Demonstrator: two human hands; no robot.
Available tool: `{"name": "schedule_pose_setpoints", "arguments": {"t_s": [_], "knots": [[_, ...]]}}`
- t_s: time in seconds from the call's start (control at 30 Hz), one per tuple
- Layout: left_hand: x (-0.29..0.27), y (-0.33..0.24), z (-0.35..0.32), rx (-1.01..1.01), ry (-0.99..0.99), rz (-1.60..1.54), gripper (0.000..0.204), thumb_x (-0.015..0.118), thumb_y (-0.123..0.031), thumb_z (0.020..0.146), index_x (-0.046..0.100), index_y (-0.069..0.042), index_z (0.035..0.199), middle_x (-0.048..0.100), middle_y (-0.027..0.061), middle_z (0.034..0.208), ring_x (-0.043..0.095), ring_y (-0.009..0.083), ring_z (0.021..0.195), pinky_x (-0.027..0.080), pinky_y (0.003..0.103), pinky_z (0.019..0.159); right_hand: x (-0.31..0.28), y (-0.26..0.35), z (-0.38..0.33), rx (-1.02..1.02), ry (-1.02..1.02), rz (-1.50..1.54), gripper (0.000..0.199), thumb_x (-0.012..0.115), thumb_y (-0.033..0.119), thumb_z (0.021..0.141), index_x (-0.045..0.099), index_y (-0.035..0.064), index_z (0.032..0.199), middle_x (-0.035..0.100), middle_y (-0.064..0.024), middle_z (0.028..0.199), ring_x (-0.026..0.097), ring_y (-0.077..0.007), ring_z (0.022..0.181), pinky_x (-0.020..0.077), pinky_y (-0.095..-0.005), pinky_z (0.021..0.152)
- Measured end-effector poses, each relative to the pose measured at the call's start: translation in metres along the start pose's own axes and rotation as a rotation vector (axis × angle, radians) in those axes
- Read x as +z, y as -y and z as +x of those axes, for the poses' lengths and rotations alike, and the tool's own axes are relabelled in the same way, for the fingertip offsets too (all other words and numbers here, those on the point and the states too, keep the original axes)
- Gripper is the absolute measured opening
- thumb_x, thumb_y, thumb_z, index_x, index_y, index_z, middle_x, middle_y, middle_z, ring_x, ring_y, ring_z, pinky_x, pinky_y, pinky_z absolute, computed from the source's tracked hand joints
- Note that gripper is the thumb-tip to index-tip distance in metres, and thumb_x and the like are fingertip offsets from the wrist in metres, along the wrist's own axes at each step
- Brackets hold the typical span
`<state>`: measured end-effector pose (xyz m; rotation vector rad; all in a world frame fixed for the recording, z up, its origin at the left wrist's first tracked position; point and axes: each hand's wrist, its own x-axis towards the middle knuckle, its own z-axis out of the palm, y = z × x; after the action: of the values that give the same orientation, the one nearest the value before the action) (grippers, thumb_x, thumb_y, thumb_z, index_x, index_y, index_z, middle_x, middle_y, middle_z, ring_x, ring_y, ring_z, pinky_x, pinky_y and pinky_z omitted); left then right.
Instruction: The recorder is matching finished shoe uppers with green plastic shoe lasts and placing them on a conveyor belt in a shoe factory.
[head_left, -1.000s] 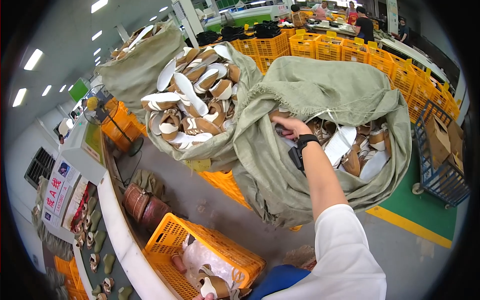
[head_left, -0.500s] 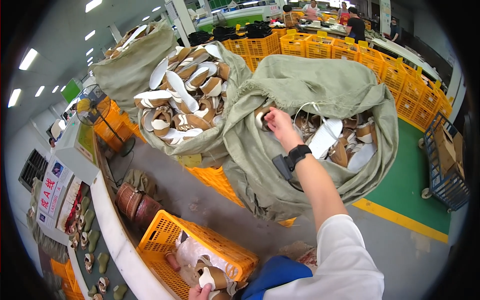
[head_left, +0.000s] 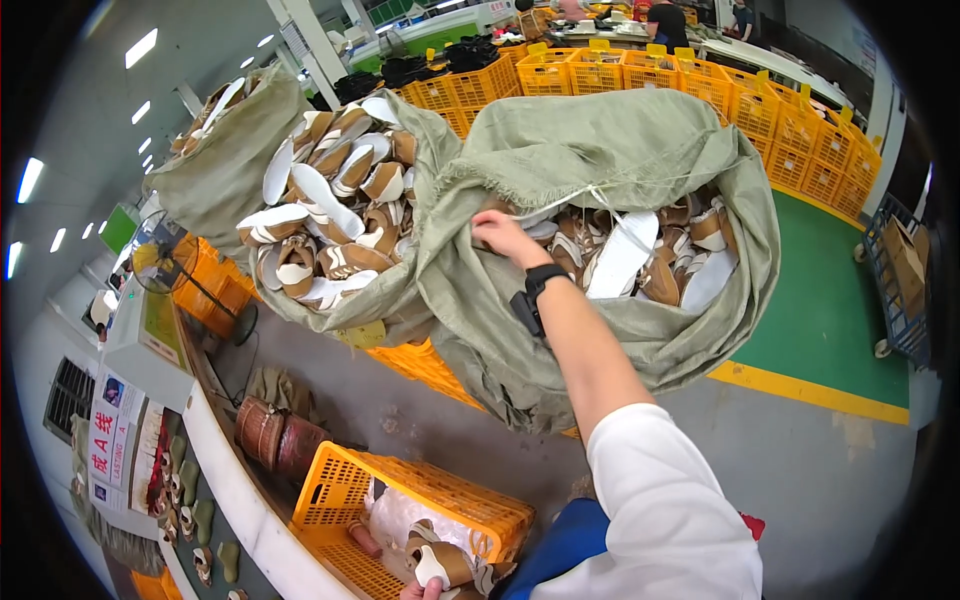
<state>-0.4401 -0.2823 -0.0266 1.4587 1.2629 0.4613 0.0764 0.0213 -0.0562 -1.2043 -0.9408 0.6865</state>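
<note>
At the lower edge, my left hand (head_left: 420, 590) is closed on a brown and white shoe upper (head_left: 448, 562), with other uppers bunched beside it. My right arm reaches forward to a large grey-green cloth sack (head_left: 610, 130). Just inside the sack's left edge, my right hand (head_left: 502, 236) has its fingers curled against the cloth folds; what they grip, if anything, is hidden. Brown and white shoe uppers (head_left: 660, 275) and a white sole-shaped piece (head_left: 625, 255) fill the sack's mouth, where a pale cord (head_left: 600, 195) crosses.
A second sack (head_left: 395, 305) full of uppers stands to the left. An orange crate (head_left: 330, 490) holding clear plastic sits below, beside a conveyor (head_left: 215, 510) carrying shoe lasts. Orange crates (head_left: 755, 110) line the back. At right stands a blue cart (head_left: 900, 280); people work far off.
The view has shifted slightly. My right hand has moved from an upper at the sack's left fold to the cloth folds nearby. My left hand still holds its upper.
</note>
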Motion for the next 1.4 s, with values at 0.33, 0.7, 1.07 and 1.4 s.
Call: {"name": "schedule_pose_setpoints", "arguments": {"t_s": [0.33,0.7,1.07,1.4], "knots": [[-0.010,0.020,0.008,-0.079,0.044,0.029,0.028,0.053,-0.024,0.092,0.061,0.002,0.088,0.060,0.0021,0.073,0.050,0.0095,0.063,0.041,0.026,0.057,-0.140,0.076,-0.091,0.163,0.416,-1.301,0.017,0.063,0.012,0.067,0.069,0.0076,0.082,0.068,-0.0094,0.079,0.065,-0.0249,0.076,0.0492,-0.0349,0.063],[0.009,-0.002,0.013,0.012,0.107,0.046,0.025,0.052,-0.020,0.092,0.060,0.003,0.088,0.061,0.0038,0.075,0.053,0.0113,0.069,0.043,0.027,0.061,-0.058,0.020,-0.109,0.078,0.156,-1.875,0.029,0.060,0.020,0.075,0.067,0.0062,0.099,0.062,-0.0144,0.099,0.059,-0.0306,0.099,0.0483,-0.0388,0.082],[0.009,-0.013,-0.001,0.010,-0.081,-0.012,0.029,0.052,-0.023,0.092,0.058,0.003,0.082,0.056,0.0032,0.068,0.048,0.0108,0.062,0.040,0.029,0.055,-0.053,0.155,-0.235,0.053,0.079,-0.062,0.035,0.072,0.011,0.075,0.055,0.0029,0.105,0.054,-0.0101,0.118,0.054,-0.0142,0.100,0.0460,-0.0306,0.084],[-0.018,-0.013,-0.081,0.104,-0.527,0.096,0.024,0.070,-0.020,0.077,0.065,0.002,0.085,0.060,0.0108,0.060,0.059,0.0104,0.054,0.045,0.025,0.050,0.113,0.134,-0.284,-0.160,0.664,0.198,0.038,0.079,0.006,0.061,0.055,0.0075,0.090,0.039,-0.0148,0.130,0.043,-0.0261,0.119,0.0342,-0.0344,0.098]]}}
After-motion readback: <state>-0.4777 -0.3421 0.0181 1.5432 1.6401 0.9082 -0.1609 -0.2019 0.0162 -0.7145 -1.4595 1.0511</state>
